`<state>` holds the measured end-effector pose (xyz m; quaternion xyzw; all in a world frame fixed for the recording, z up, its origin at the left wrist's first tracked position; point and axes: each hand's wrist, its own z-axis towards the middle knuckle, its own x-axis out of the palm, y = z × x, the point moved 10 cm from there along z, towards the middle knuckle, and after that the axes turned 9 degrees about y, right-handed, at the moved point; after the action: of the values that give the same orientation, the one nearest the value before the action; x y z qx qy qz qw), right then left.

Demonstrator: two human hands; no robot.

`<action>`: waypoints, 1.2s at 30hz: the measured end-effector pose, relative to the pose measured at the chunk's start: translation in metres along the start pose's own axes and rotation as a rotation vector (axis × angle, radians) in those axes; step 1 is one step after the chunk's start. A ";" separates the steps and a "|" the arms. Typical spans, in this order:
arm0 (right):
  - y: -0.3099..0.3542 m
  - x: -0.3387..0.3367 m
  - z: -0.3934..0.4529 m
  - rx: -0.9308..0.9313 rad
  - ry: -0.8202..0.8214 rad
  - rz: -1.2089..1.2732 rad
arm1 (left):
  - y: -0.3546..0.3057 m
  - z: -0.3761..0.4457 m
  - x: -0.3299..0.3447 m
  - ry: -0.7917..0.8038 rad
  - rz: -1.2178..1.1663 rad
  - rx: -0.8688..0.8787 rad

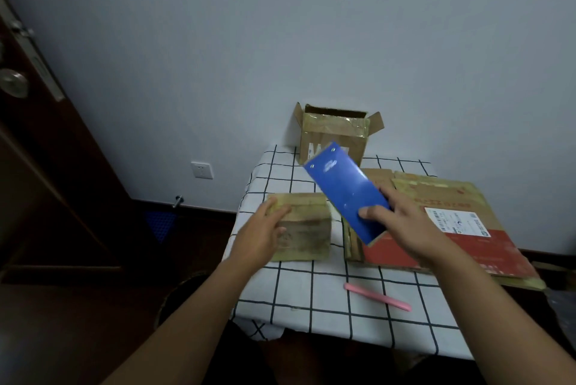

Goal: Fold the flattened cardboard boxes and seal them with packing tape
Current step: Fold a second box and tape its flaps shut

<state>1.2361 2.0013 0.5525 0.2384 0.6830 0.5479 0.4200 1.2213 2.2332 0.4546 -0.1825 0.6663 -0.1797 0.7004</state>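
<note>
A person's right hand [405, 222] pinches the near end of a flattened blue cardboard box [346, 191], thumb on its upper face and fingers curled beneath, the grip closed on the sheet and holding it tilted above the counter [311, 291], its far end raised toward the wall. The left hand [261, 235] rests with loosely spread fingers on the left side and top of a small taped brown box [304, 230] standing on the counter's left half, its grip open rather than clamped. Just right of that box, beneath the blue sheet, lies a stack of flattened cardboard boxes [452, 229], the top one red and brown with a white shipping label [458, 221] on it; the stack reaches to the counter's right edge. Behind the blue sheet, at the far edge against the wall, stands an open brown box [330, 135] with its flaps up and glossy tape across its front. On the near part of the counter, which is covered with a white cloth of dark grid lines, lies a slim pink object [378, 296], possibly a cutter, though the view is too soft to be sure. To the left, a dark wooden door [46, 166] with a metal knob stands open, and a white wall socket [202, 170] sits low on the pale wall.
</note>
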 end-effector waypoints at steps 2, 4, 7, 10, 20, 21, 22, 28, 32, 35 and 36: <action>0.001 -0.007 0.017 -0.012 -0.040 0.137 | -0.006 0.000 0.013 0.049 0.018 0.020; 0.000 -0.008 0.036 -0.016 -0.038 0.253 | -0.006 -0.001 0.022 0.084 0.037 0.026; -0.002 -0.001 0.061 -0.013 -0.022 0.322 | -0.004 -0.001 0.023 0.086 0.031 0.018; -0.009 0.016 0.075 0.019 0.029 0.245 | -0.005 -0.001 0.020 0.089 0.026 0.016; 0.005 0.014 0.074 -0.005 0.010 -0.337 | -0.006 -0.007 0.025 0.067 0.041 0.019; 0.008 0.015 0.074 -0.010 0.014 -0.408 | -0.006 -0.007 0.026 0.067 0.031 0.022; 0.011 0.017 0.073 -0.017 0.016 -0.471 | -0.006 -0.007 0.027 0.067 0.020 0.027; 0.012 0.033 0.073 -0.074 0.057 -0.585 | -0.010 -0.011 0.027 0.046 -0.024 0.038; 0.010 0.024 0.074 -0.113 -0.006 -0.483 | -0.009 -0.011 0.025 0.078 0.024 0.029; 0.006 0.008 0.072 -0.117 -0.106 -0.384 | -0.007 -0.013 0.024 0.118 0.077 0.041; 0.006 0.004 0.072 -0.118 -0.132 -0.367 | -0.006 -0.014 0.025 0.127 0.091 0.047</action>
<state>1.2932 2.0453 0.5534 0.1202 0.6527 0.4846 0.5698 1.2082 2.2155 0.4354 -0.1237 0.7126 -0.1745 0.6682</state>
